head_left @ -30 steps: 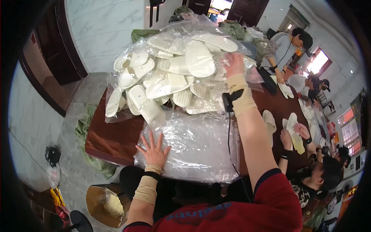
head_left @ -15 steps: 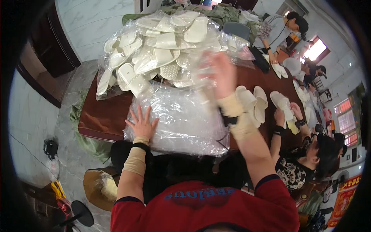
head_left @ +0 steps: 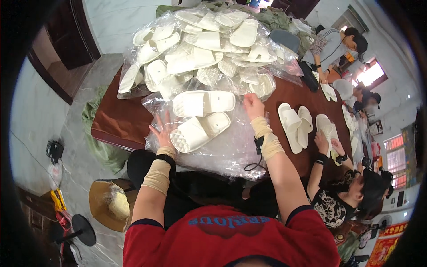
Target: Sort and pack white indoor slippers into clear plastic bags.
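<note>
1. Left hand point(head_left: 163, 130): palm down, fingers well spread, gripping nothing. It rests at the left edge of the stack of clear plastic bags point(head_left: 231, 155), just beside the lower white slipper point(head_left: 195, 133).

2. Right hand point(head_left: 253, 107): fingers curled in, thumb near the fingertips, over the right part of the same stack, just past the right end of the upper white slipper point(head_left: 209, 102). From where I stand, I cannot tell whether a fold of film is pinched there.

3. The two slippers lie side by side on the stack, soles down, between the hands. The upper one lies nearly crosswise; the lower one slants, its right end pointing away from the wearer.

4. Beyond them, on the brown table point(head_left: 113, 122), stands a heap of bagged white slippers point(head_left: 195, 58), loosely piled at varied angles.

5. Right of the right forearm, a second pair of white slippers point(head_left: 290, 127) lies on the tabletop, apart from the stack.

6. Farther right, a co-worker's hands point(head_left: 321, 141) are at another white slipper point(head_left: 324, 123).

7. On the floor at left: a green sack point(head_left: 104, 149) beside the table and an open cardboard box point(head_left: 100, 200) with pale material inside.
</note>
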### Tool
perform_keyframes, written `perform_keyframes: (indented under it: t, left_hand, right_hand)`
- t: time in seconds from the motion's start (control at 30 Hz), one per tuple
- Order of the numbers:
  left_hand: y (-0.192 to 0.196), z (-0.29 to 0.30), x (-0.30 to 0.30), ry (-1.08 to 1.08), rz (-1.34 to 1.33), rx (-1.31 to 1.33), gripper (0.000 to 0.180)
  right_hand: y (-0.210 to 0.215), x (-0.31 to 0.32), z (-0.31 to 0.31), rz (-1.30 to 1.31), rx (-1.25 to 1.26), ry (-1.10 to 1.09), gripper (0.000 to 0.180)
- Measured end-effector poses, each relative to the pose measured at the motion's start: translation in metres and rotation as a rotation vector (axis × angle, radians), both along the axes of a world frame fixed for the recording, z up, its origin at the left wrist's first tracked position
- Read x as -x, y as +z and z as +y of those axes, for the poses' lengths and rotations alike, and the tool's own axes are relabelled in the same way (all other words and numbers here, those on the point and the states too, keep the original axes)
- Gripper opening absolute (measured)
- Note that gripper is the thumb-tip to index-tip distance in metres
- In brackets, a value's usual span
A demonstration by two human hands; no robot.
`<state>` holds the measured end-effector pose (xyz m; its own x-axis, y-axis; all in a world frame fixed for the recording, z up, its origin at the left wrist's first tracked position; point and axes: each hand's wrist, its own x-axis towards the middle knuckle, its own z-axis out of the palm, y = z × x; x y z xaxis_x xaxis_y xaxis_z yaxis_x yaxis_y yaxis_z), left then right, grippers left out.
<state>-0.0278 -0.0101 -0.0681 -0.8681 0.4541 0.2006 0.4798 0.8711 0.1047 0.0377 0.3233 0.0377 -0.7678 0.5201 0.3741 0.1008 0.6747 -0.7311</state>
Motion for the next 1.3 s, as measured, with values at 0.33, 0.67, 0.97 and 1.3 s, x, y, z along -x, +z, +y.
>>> perform_keyframes:
  t: [0.33,0.67,0.97,1.3]
  left_hand:
    - [-0.017,-0.003,0.0,0.003,0.158,-0.056,0.055]
    - [0.015,-0.001,-0.003,0.069,-0.037,0.043,0.057]
    - [0.001,-0.001,0.001,0.042,0.003,0.036,0.054]
    - [0.011,-0.005,-0.004,0.066,-0.023,0.078,0.057]
  right_hand:
    - [-0.02,0.007,-0.022,-0.245,0.384,0.021,0.021]
    - [-0.006,-0.132,-0.007,-0.233,0.869,-0.032,0.019]
    - [0.001,-0.085,-0.023,0.193,0.667,0.175,0.021]
    - [0.059,-0.107,-0.029,-0.329,0.948,0.52,0.036]
